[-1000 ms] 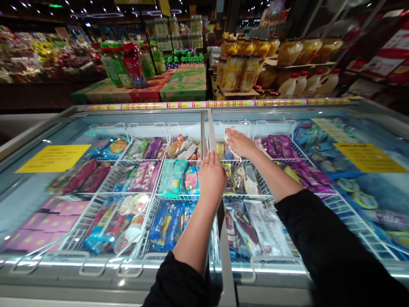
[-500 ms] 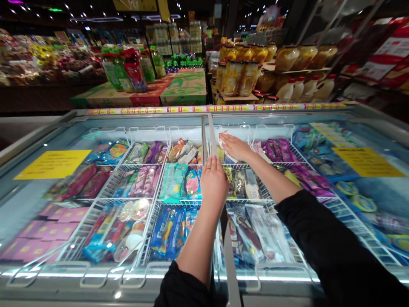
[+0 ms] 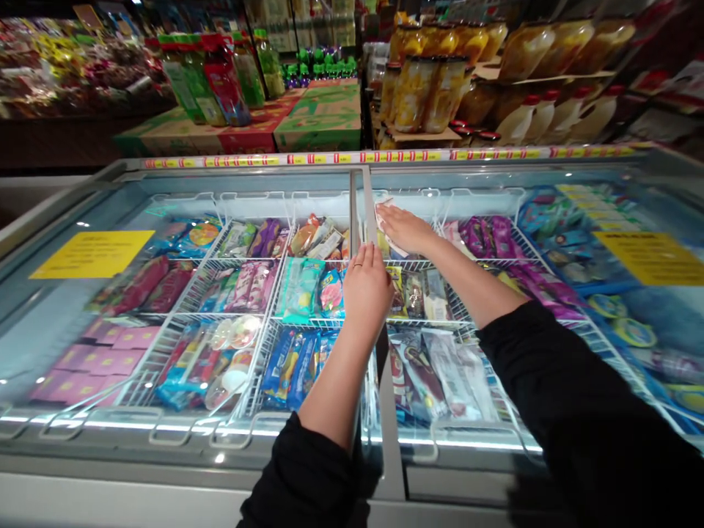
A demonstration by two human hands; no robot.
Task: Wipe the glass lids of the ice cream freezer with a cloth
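Right hand [image 3: 405, 230] lies flat over a pale cloth [image 3: 383, 203] on the glass freezer lid [image 3: 473, 182], likely to stop it slipping. Left hand [image 3: 368, 286] rests flat over the middle bar [image 3: 368, 194], not gripping, maybe for balance.

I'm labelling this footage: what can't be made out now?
Head view, all:
Most of the pale cloth: hidden by the right hand.
Part of the middle frame: hidden by the left hand.
Wording on the left yellow notice: blurred.
Most figures on the label strip: too small.
Rest of the right sleeve: cut off by the picture's edge.
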